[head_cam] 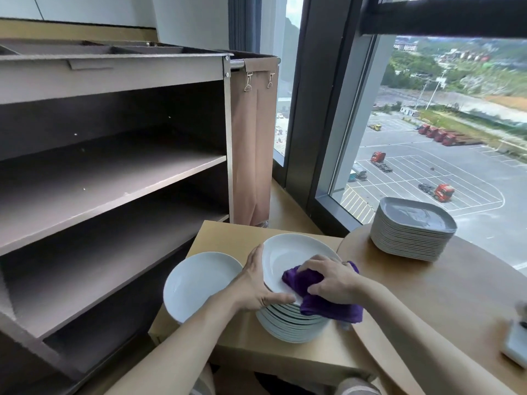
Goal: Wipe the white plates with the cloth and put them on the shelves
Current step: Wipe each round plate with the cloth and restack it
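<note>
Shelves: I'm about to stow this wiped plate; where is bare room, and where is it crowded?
The shelves of the brown cart show nothing on them. The round table is bare between the grey plate stack and the purple cloth. The small table is crowded: white plate stack, top plate in the left hand, single white plate beside.

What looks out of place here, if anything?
The single white plate left of the stack juts past the small table's left edge; a bump might knock it off. Nothing looks spilled or broken. The left hand holds the top plate while the right hand wipes it with the purple cloth.
</note>
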Demonstrator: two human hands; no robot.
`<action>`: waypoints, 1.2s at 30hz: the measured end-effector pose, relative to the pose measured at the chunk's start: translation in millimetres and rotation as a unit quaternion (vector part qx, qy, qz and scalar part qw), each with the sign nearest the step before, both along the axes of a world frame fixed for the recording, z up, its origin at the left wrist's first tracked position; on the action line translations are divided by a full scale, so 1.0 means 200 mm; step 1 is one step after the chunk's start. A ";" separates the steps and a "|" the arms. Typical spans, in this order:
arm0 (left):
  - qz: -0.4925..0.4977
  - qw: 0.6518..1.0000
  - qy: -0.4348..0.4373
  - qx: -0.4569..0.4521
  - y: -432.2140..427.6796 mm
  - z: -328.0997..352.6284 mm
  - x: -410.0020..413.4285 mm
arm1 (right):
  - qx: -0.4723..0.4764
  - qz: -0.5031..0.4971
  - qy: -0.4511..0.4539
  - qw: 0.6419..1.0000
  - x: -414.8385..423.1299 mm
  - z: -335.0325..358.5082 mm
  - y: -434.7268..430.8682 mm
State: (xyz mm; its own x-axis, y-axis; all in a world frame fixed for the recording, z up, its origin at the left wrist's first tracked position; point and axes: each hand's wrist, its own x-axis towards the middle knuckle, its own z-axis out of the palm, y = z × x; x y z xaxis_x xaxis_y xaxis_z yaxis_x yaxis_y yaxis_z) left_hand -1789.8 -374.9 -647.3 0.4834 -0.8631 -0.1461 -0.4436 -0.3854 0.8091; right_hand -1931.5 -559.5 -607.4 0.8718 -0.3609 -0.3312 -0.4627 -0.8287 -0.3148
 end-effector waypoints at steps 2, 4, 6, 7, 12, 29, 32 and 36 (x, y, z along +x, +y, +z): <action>-0.004 1.000 0.002 0.005 0.00 -0.01 0.00 | -0.009 0.015 -0.027 0.999 0.02 -0.01 0.03; -0.005 1.000 0.000 0.010 0.00 -0.02 0.01 | -0.015 0.028 -0.039 0.999 0.05 -0.03 0.05; -0.002 1.000 0.002 0.016 0.00 -0.04 0.01 | -0.005 0.040 -0.046 0.998 0.09 -0.04 0.06; -0.002 1.000 0.005 0.018 0.00 -0.04 0.01 | 0.000 0.046 -0.053 0.998 0.11 -0.04 0.07; -0.002 1.000 0.007 0.011 0.00 -0.05 0.03 | -0.001 0.046 -0.133 0.990 0.25 -0.11 0.13; 0.008 0.999 -0.036 0.038 0.01 -0.01 0.00 | -0.238 -0.099 -0.146 0.955 0.26 -0.19 -0.06; 0.010 0.999 -0.033 0.033 0.01 0.00 0.00 | -0.262 -0.088 -0.102 0.956 0.18 -0.17 -0.08; 0.017 0.999 -0.033 0.021 0.01 -0.01 -0.01 | -0.205 -0.102 -0.048 0.972 0.10 -0.10 -0.09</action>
